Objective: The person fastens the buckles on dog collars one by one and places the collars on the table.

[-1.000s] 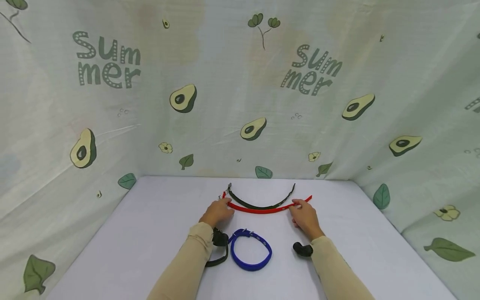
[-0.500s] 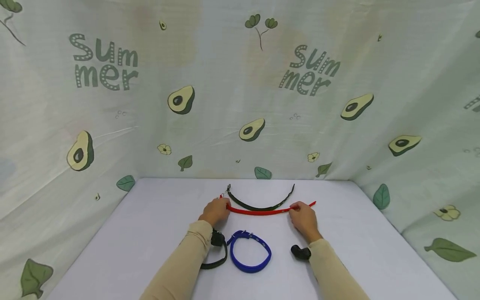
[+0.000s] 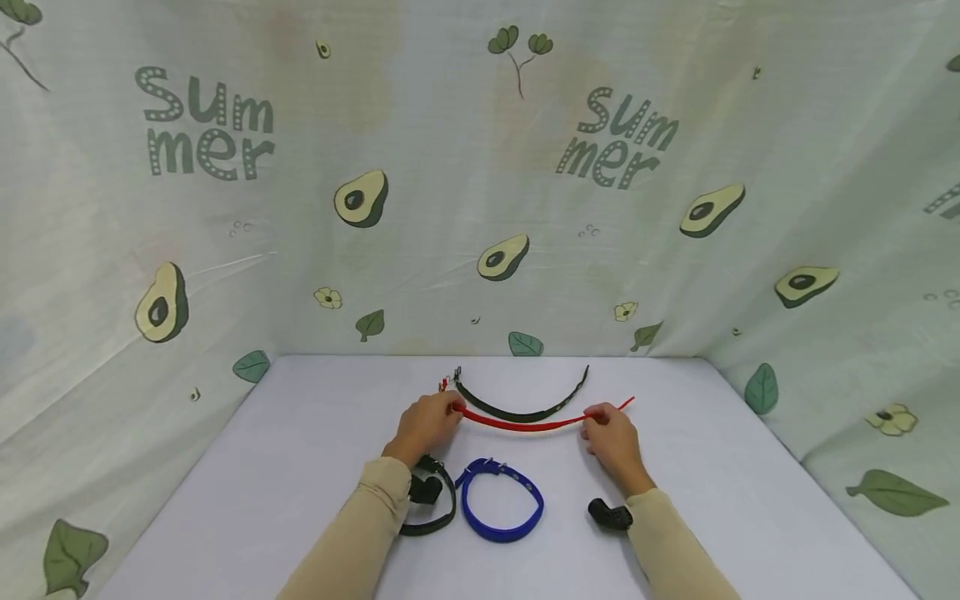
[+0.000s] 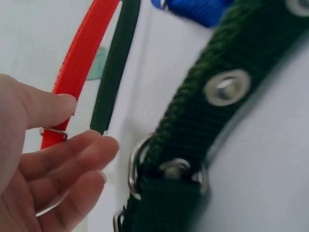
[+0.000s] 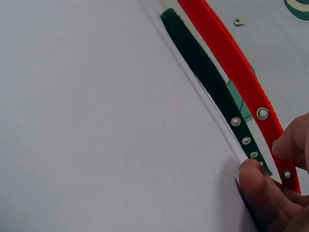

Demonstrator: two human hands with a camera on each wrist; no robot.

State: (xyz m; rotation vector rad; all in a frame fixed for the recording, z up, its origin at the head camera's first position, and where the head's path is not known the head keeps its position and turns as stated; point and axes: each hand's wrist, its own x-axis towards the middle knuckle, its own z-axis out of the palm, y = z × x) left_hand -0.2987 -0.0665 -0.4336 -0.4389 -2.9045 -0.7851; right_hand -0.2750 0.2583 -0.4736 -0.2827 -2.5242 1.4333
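Note:
A red collar with metal eyelets is stretched between both hands, sagging slightly in the middle. My left hand pinches its buckle end between thumb and fingers; in the left wrist view a metal loop shows just below the thumb. Near the other end, my right hand pinches the strap beside an eyelet, and the tip sticks out past the fingers. Just behind the red collar, a dark green collar lies unbuckled in a curve on the white table.
A blue collar, buckled into a ring, lies nearer the front. Beside it, another dark green collar forms a loop, partly hidden by the left wrist and its camera. A printed cloth hangs behind the table.
Both hands have closed on the red collar and drawn it slightly toward the front and right, turning its right tip edge-on. The left wrist has shifted left. The other collars stay put.

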